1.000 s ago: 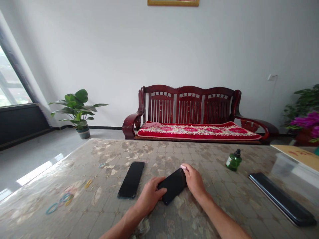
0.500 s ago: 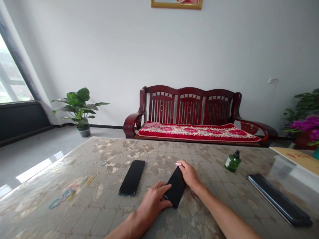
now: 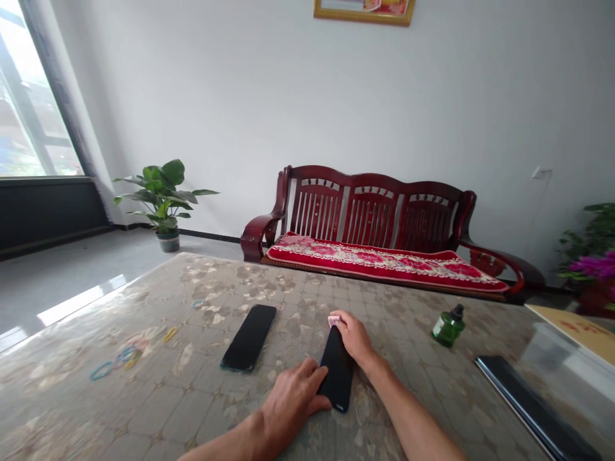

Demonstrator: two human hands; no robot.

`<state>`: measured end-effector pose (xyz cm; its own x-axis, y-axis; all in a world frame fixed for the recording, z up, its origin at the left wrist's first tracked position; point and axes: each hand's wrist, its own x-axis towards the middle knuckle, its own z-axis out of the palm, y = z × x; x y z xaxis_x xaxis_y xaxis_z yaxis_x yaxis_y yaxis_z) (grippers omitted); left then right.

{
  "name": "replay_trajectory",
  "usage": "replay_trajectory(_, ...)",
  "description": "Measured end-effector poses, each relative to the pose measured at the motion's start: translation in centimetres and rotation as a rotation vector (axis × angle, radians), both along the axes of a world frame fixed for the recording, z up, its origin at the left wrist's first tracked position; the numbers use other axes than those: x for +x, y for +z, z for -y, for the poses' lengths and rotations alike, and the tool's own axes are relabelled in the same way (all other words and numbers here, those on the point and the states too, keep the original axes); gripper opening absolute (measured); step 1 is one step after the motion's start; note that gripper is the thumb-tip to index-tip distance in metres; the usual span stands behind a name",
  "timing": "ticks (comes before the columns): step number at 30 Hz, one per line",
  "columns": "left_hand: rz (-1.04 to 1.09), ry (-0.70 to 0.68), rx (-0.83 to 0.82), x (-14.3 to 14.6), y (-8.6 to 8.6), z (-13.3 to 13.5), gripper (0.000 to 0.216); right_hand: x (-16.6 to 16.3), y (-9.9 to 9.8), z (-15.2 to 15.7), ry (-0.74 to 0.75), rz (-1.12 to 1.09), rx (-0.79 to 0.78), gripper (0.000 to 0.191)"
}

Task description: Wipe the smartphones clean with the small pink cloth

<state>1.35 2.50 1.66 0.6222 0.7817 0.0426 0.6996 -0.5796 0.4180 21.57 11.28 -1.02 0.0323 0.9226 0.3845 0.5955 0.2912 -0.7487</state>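
Note:
A dark smartphone [image 3: 337,371] is between my two hands, its near end towards me. My left hand [image 3: 300,390] grips the phone's left edge near its lower end, thumb and fingers closed on it. At the far end, my right hand [image 3: 352,336] pinches a small pale pink piece [image 3: 333,320], perhaps a cloth or pad, against the phone's top edge. Its exact kind is too small to tell. To the left, a second black smartphone [image 3: 248,338] lies flat on the patterned tablecloth [image 3: 192,397].
Coloured rubber bands [image 3: 120,360] lie at the left of the table. On the right stand a small green bottle [image 3: 448,326], a long dark case [image 3: 533,403] and a clear plastic box [image 3: 557,358]. Beyond the table is a wooden bench [image 3: 369,211].
The held phone has turned more upright in view, with both hands still on it. The pink piece stays at its far end. My view has tilted and shifted slightly.

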Motion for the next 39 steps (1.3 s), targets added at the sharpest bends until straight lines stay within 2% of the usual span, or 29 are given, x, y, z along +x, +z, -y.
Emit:
replay_trajectory(5,-0.048,-0.021,0.041,0.6,0.4,0.5,0.042,0.2,0.1,-0.5,0.018,-0.050,0.027,0.030)
replay_trajectory(9,-0.014,-0.044,0.041,0.3,0.5,0.6,0.042,1.5,0.7,0.5,-0.012,-0.044,0.062,0.030)
replay_trajectory(13,0.080,-0.077,0.034,0.0,0.5,0.9,0.028,2.6,1.5,3.1,0.035,0.214,0.124,0.026)
replay_trajectory(17,0.115,-0.126,0.067,0.0,0.4,1.0,0.028,2.3,1.7,6.3,0.117,0.518,0.185,0.033)
replay_trajectory(22,0.098,-0.193,0.125,0.2,0.1,0.9,0.025,1.4,1.7,9.0,0.214,0.612,0.272,0.031)
replay_trajectory(25,0.077,-0.228,0.161,0.2,0.1,0.8,0.025,1.4,1.8,8.4,0.230,0.638,0.287,0.032)
replay_trajectory(30,0.095,-0.238,0.204,0.2,-0.4,0.6,0.025,0.9,1.6,4.9,0.162,0.649,0.273,0.032)
replay_trajectory(32,0.091,-0.241,0.226,0.3,-0.8,0.6,0.025,0.7,1.5,4.4,0.165,0.648,0.271,0.033)
replay_trajectory(34,0.068,-0.238,0.255,0.4,-1.3,0.6,0.025,0.7,1.6,5.1,0.161,0.653,0.263,0.034)
replay_trajectory(39,-0.010,-0.245,0.328,0.8,-2.0,0.5,0.021,1.2,2.1,9.0,0.198,0.707,0.241,0.027)
